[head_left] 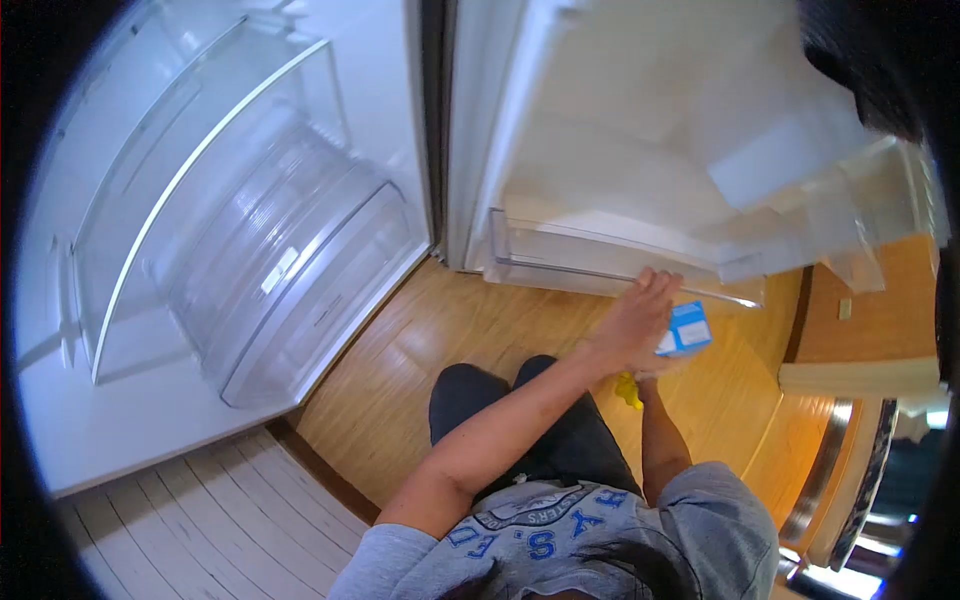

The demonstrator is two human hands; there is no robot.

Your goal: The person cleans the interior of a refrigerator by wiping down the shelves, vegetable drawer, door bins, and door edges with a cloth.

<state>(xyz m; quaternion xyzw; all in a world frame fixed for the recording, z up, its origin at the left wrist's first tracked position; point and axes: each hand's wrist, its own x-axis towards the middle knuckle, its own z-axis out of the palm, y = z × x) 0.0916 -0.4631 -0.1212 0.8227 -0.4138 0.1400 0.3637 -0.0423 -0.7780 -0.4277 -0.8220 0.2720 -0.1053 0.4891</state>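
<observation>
My left hand point(645, 312) reaches across to the fridge's lower door bin point(560, 268), with its fingers curled at the bin's front rim. The bin is clear plastic. Just beyond that hand is a blue and white label point(688, 328) on what looks like a spray bottle. A yellow part point(628, 390), perhaps its trigger head, shows below my left wrist. My right hand point(648, 382) is closed around the bottle near this yellow part, and my left forearm and the bottle hide most of its fingers.
The fridge door point(620, 120) stands wide to the right. Inside the fridge, at left, are a glass shelf point(190, 165) and a clear drawer point(310, 270). Wooden floor point(370, 390) lies under my knees. Wooden cabinets point(865, 310) stand at the right.
</observation>
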